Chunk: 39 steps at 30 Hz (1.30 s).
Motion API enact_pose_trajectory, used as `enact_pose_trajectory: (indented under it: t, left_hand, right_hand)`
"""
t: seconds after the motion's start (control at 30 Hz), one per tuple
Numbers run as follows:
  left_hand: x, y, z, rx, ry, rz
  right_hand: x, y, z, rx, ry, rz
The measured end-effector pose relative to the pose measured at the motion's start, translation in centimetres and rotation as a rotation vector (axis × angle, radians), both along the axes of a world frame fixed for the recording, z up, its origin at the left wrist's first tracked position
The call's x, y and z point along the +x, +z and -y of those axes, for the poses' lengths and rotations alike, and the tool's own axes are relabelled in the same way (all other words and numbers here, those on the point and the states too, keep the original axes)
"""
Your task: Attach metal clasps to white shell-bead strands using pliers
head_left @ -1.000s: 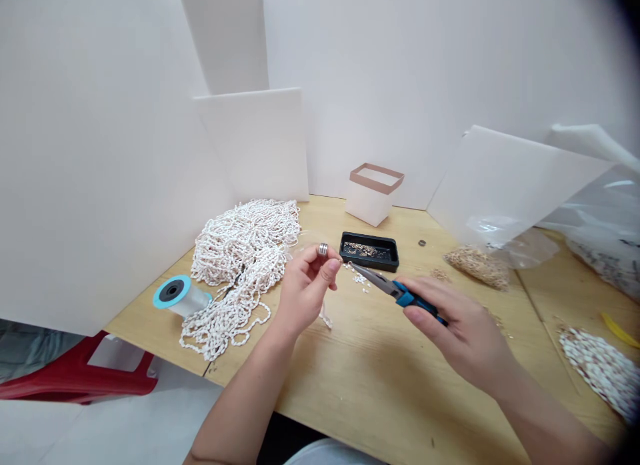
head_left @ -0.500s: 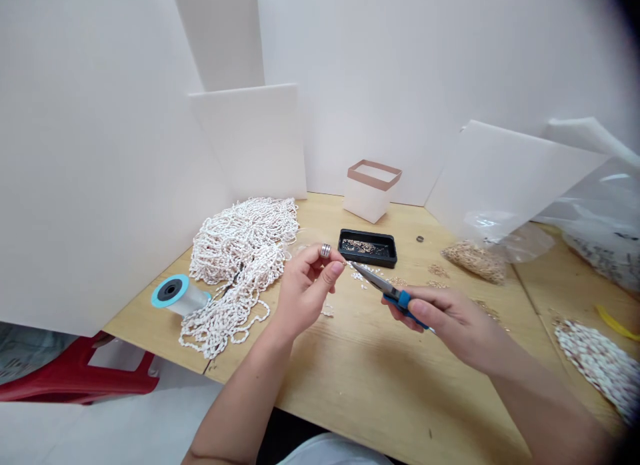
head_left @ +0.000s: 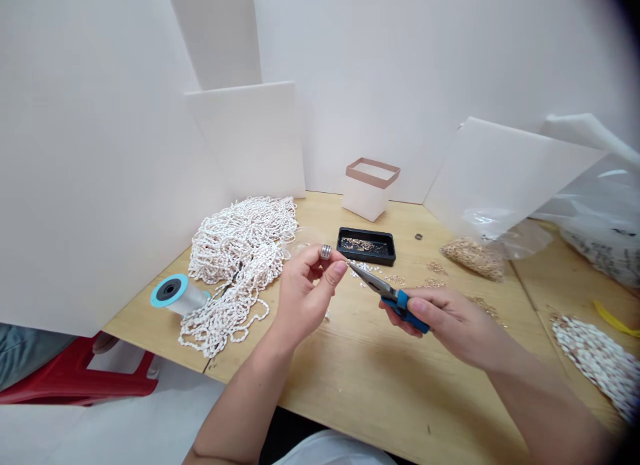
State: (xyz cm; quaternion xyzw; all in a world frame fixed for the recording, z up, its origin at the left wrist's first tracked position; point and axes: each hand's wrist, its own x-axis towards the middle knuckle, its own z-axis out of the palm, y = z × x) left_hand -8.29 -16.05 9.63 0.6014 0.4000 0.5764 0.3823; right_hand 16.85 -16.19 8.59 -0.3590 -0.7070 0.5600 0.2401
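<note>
My right hand (head_left: 445,318) is closed round the blue handles of long-nosed pliers (head_left: 383,288). Their tips reach the fingertips of my left hand (head_left: 313,285), whose thumb and forefinger are pinched together; whatever sits between them is too small to make out. A ring with several bands is on a left finger. Just beyond the plier jaws lie small white beads (head_left: 359,268) and a black tray (head_left: 367,257) holding tiny gold-coloured pieces. Left of my left hand is a big heap of white beaded strands (head_left: 240,245).
A spool of clear line (head_left: 183,295) stands by the strands. A white box with a brown rim (head_left: 370,191) is at the back. To the right are small gold-coloured piles (head_left: 436,283), a bag of beige pieces (head_left: 473,258) and a white woven-looking bundle (head_left: 595,358). White panels enclose the table.
The plier tips have come slightly closer to my left fingertips, and the handles look squeezed nearer together. The view has shifted a little. Someone's clothed leg shows more at the lower left.
</note>
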Motion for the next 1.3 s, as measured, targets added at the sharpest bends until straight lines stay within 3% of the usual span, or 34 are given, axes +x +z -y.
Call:
enact_pose_trajectory:
  t: [0.3, 0.57, 0.83, 1.07, 1.3]
  left_hand:
    - [0.2, 0.3, 0.3, 0.026, 0.047, -0.038]
    - [0.1, 0.3, 0.2, 0.073, 0.061, -0.102]
    - [-0.9, 1.1, -0.3, 0.294, 0.039, -0.398]
    - [-1.2, 1.5, -0.2, 0.362, 0.016, -0.491]
    - [-0.2, 1.4, 0.2, 0.401, 0.102, -0.498]
  right_hand:
    - [-0.1, 0.5, 0.3, -0.032, -0.016, -0.028]
    - [0.2, -0.2, 0.2, -0.060, 0.006, -0.037]
    - [0.9, 1.4, -0.2, 0.043, 0.023, 0.061]
    - [0.6, 3.6, 0.6, 0.300, -0.212, 0.300]
    - [-0.3, 3.3, 1.5, 0.430, -0.283, 0.335]
